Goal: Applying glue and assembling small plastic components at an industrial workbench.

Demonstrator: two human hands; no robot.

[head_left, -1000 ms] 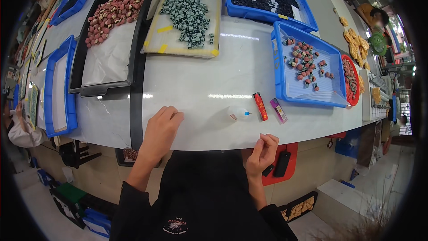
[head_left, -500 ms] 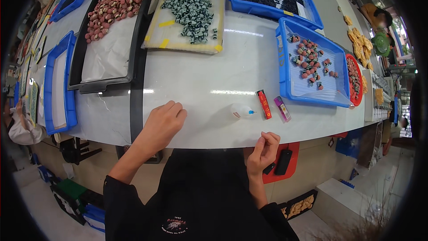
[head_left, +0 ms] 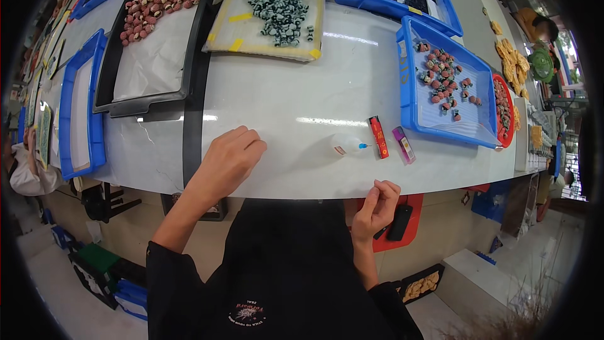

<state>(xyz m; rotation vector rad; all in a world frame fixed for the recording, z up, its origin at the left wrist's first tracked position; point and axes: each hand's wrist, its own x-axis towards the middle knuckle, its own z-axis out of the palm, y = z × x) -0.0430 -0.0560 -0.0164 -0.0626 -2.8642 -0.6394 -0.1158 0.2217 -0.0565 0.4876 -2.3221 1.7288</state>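
Observation:
My left hand [head_left: 231, 158] rests on the white tabletop [head_left: 283, 94] near its front edge, back up. Its fingers curl under, so anything inside them is hidden. At the same edge, further right, my right hand [head_left: 376, 209] is closed, thumb against bent fingers, with nothing showing in it. Between and beyond the hands lies a small clear bottle [head_left: 344, 145] with a blue needle tip. Beside it are a red tube-shaped lighter-like stick [head_left: 379, 137] and a purple one [head_left: 404, 145]. Neither hand touches these.
A blue tray [head_left: 410, 127] of pink-and-green pieces stands at the right, by a red bowl [head_left: 511, 132]. Behind are a yellow-taped board [head_left: 220, 31] of green pieces and a blue tray [head_left: 352, 1] of dark pieces. A black tray [head_left: 184, 85] holds pink pieces at the left.
The whole view has shifted slightly, with the table's things higher in the picture. Both hands keep nearly the same closed pose and place.

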